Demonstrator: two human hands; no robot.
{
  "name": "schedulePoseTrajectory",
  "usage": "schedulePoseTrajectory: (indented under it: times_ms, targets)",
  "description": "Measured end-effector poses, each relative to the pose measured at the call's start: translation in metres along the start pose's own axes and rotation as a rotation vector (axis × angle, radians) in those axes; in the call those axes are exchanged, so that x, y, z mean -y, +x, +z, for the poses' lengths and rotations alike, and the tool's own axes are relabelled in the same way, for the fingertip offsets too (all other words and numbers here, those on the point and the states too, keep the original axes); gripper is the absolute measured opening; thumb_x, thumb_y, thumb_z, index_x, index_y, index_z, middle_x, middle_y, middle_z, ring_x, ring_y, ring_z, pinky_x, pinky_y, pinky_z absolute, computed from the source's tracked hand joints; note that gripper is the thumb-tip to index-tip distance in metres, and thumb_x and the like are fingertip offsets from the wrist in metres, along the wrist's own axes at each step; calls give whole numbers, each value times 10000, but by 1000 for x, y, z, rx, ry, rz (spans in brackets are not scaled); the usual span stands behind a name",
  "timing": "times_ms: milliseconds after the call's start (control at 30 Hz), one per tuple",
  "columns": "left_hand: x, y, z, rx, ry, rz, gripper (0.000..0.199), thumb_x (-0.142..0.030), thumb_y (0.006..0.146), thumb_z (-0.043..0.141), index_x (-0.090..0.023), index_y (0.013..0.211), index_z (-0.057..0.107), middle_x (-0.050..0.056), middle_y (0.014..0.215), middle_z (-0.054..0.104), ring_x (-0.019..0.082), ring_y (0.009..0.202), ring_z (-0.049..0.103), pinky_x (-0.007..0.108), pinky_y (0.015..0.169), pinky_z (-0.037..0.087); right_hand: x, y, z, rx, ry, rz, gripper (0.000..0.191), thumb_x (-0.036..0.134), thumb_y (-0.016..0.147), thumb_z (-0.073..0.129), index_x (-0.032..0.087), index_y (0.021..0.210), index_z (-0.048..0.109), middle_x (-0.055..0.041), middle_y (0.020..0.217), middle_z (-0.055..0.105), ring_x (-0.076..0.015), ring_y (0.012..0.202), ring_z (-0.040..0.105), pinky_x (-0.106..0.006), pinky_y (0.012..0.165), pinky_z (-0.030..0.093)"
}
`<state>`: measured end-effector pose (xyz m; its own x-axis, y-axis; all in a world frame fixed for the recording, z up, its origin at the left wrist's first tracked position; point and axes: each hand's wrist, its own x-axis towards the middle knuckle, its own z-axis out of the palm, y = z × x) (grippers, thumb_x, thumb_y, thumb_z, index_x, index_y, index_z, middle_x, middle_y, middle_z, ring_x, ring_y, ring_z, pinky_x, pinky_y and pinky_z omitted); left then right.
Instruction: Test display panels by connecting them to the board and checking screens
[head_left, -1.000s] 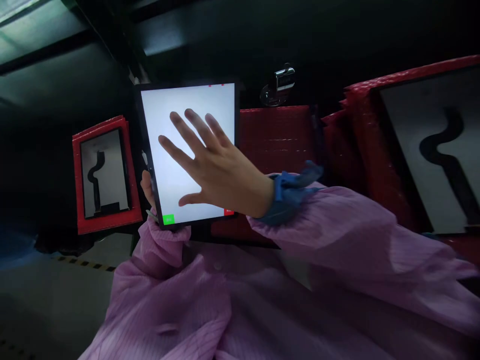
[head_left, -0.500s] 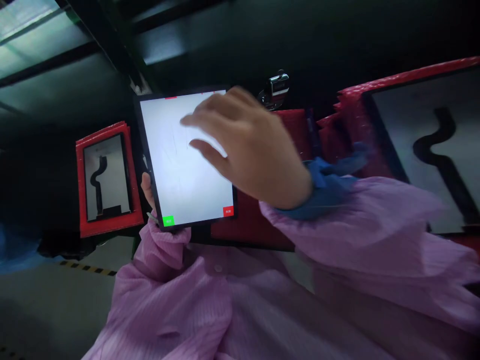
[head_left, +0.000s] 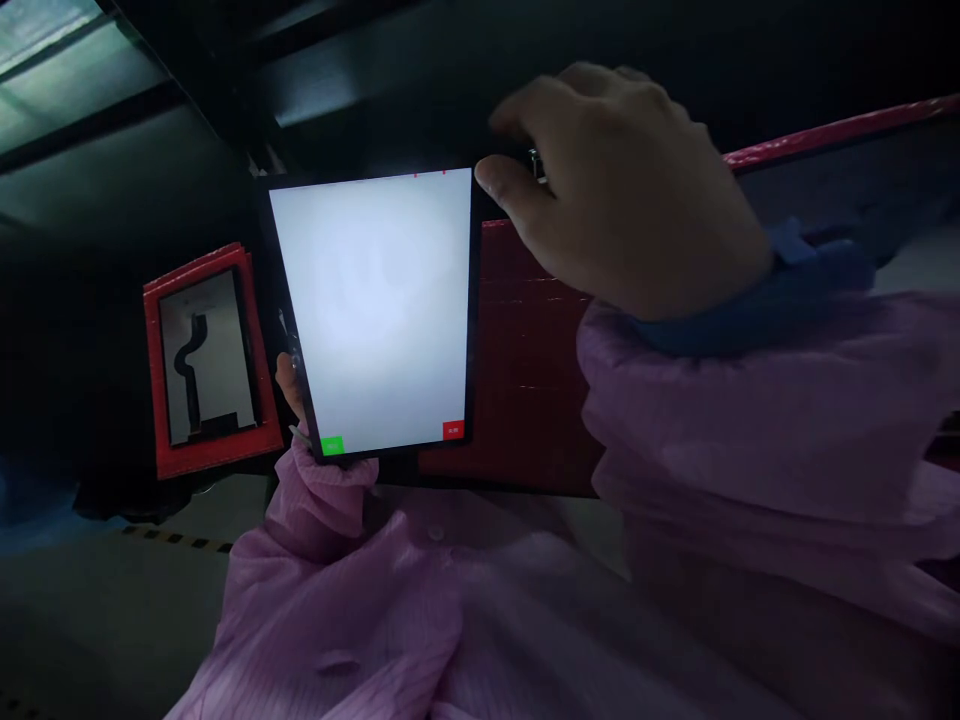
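Off to the left, a red foam tray [head_left: 217, 462] holds a pale display panel [head_left: 210, 330] with a black ribbon cable [head_left: 193, 370] running down its face. A larger red padded board [head_left: 532, 370] sits further right. Below, black-and-yellow hazard tape [head_left: 176, 541] crosses the grey floor [head_left: 97, 620], and something blue [head_left: 30, 530] shows at the far left.

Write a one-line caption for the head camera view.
Left hand grips a lit tablet; right hand hovers beside its top corner.
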<state>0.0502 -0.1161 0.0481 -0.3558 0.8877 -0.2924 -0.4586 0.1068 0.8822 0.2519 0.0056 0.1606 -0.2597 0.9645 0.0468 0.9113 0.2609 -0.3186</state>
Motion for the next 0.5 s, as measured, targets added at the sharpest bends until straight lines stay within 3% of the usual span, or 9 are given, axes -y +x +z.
schedulePoseTrajectory:
  times_ms: [100,233,333,400,500]
  targets:
    - [1,0,-2,48,-146,62,402,-735,779,669,-380,959,727,-97,950,785,153,1151,687,239,870,598,-3,3,2,29,-37,35,303,280,1038,445,191,1208,679,-121,1209,689,-347,1171,642,-527,980,543]
    - [4,3,-3,91,-129,65,479,-765,816,608,-354,1032,726,-65,1056,785,176,1240,648,278,975,581,2,-1,4,-44,-92,95,250,267,1019,528,140,1156,693,-145,1197,693,-397,1155,649,-578,909,563]
    - [5,3,4,121,-159,72,500,-753,844,572,-347,1102,708,-48,1150,766,189,1325,591,317,1048,553,4,-4,-4,-27,-22,-3,213,241,1009,560,120,1107,705,-111,1131,703,-352,1171,647,-587,1038,490]
    - [5,2,11,105,-158,100,538,-772,840,551,-352,1144,694,-39,1192,754,197,1346,576,323,1068,544,4,-5,-9,30,124,-82,148,217,988,605,118,976,714,-42,968,716,-256,1038,699,-507,1056,496]
    - [8,-1,18,18,-22,45,727,-905,799,408,-353,1184,683,-2,1268,723,239,1374,552,360,1040,575,4,-5,-13,229,619,-173,178,158,968,626,119,798,663,16,767,683,-125,750,698,-284,787,591]
